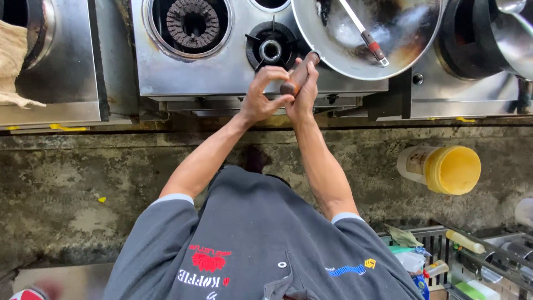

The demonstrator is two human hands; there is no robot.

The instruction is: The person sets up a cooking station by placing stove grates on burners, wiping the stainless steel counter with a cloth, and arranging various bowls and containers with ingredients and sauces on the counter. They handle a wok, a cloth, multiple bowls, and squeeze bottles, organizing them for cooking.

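wok handle (pixel 300 76), brown and wooden, is being gripped in the head view by both hands at the front edge of the steel stove (pixel 222 72). the right hand (pixel 302 97) is being wrapped around it from below, fingers closed on the wood; the left hand (pixel 261 97) is being pressed against its near end, fingers curled together over the tip. the wok (pixel 363 36) is being held over the stove top, just right of the small burner (pixel 271 50), with a ladle (pixel 363 33) lying loose inside. the handle's long axis is running diagonally, its free end pointing down-left toward the person and its far end up-right into the wok. a slip seems possible: if the pan is being tilted, the loose ladle could slide out, or the blackened pan could be dragged against the burner.
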